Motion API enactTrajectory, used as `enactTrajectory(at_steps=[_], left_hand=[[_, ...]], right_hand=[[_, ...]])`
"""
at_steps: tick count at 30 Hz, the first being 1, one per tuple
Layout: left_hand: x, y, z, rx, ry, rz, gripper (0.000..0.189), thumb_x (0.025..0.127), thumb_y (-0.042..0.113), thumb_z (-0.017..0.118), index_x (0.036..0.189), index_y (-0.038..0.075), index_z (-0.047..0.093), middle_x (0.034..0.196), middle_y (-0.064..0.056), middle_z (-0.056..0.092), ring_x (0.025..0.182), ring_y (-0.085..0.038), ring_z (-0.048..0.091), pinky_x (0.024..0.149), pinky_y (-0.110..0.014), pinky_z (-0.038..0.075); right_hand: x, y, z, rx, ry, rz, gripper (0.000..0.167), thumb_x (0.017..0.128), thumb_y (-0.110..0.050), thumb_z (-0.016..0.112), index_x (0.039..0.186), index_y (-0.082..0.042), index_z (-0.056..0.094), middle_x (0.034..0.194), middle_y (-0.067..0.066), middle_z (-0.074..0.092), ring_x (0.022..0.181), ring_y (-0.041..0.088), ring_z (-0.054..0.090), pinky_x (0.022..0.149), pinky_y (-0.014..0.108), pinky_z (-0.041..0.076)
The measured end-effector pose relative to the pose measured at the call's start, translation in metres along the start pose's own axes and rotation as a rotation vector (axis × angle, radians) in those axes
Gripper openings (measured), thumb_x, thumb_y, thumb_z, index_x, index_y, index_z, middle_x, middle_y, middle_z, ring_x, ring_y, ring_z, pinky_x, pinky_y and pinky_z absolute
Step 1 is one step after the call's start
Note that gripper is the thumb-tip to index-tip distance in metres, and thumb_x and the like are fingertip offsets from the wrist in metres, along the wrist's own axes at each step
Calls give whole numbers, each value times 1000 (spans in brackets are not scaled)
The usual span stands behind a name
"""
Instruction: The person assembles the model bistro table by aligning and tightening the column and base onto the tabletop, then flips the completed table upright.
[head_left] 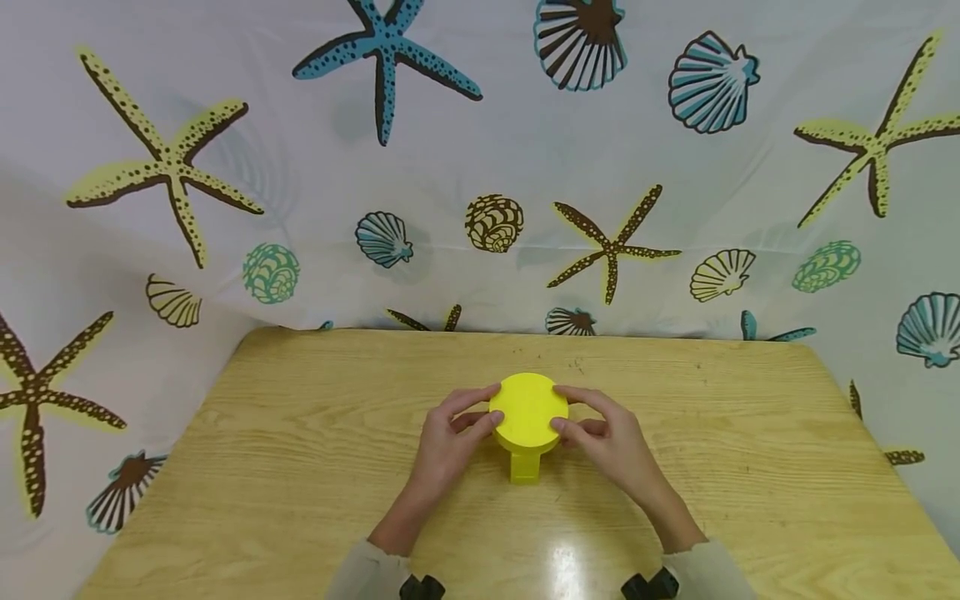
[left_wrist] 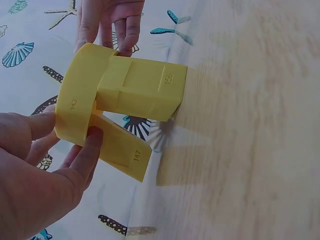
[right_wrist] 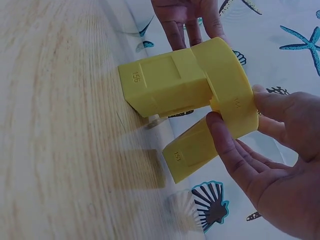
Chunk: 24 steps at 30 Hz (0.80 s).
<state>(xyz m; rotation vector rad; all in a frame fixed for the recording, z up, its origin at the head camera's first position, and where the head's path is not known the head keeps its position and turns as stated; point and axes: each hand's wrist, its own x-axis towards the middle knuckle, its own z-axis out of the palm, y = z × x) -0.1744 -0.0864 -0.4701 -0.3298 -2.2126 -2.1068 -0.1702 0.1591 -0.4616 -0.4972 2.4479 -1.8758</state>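
Note:
A small yellow stool (head_left: 528, 408) with a round, disc-shaped seat is held upright between both hands, low over the wooden table. The left hand (head_left: 444, 437) grips the left rim; its thumb and fingers appear around the seat's edge. On the opposite side, the right hand (head_left: 611, 437) pinches the right rim in the same way. Seen from the left wrist, one thick leg (left_wrist: 142, 87) and a splayed leg (left_wrist: 125, 150) extend from the seat, each with a moulded number. The right wrist view adds another splayed leg (right_wrist: 190, 152).
Pale wooden table (head_left: 337, 400) spreads under and around the hands. A white cloth (head_left: 450, 167) printed with starfish and shells hangs along the back and both sides. Dark wrist straps (head_left: 422, 587) sit at the sleeve cuffs.

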Motion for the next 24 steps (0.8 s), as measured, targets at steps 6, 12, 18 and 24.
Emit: enactTrajectory(at_steps=[6,12,18,24], left_hand=[[-2,-2,0,19,-23,-29,36,96,5,71,133,3,69,125,-16,62,111,-34,67,92,-27,57],[-1,-1,0,13,-61,-24,35,99,7,68,134,3,67,130,-16,60,111,-33,68,92,-29,58],[-1,0,-2,23,-83,-73,35,100,7,68,135,5,66,136,-15,58,109,-32,69,92,-41,59],[-3,0,-8,98,-118,-75,36,102,9,65,138,7,64,138,-13,57,106,-33,69,89,-46,60]], right_hand=[[-1,1,-1,6,-11,24,45,97,-16,73,140,-10,61,134,18,57,86,32,76,78,46,63],[-1,-1,-4,-24,-14,40,45,97,-20,73,139,-11,62,132,18,58,86,39,75,77,43,63],[-1,1,-2,-77,-18,12,41,98,-22,73,137,-13,64,131,15,60,87,39,73,76,47,63],[-2,1,-3,-115,-49,-7,43,101,-25,69,141,-13,61,132,15,61,94,38,72,76,49,62]])
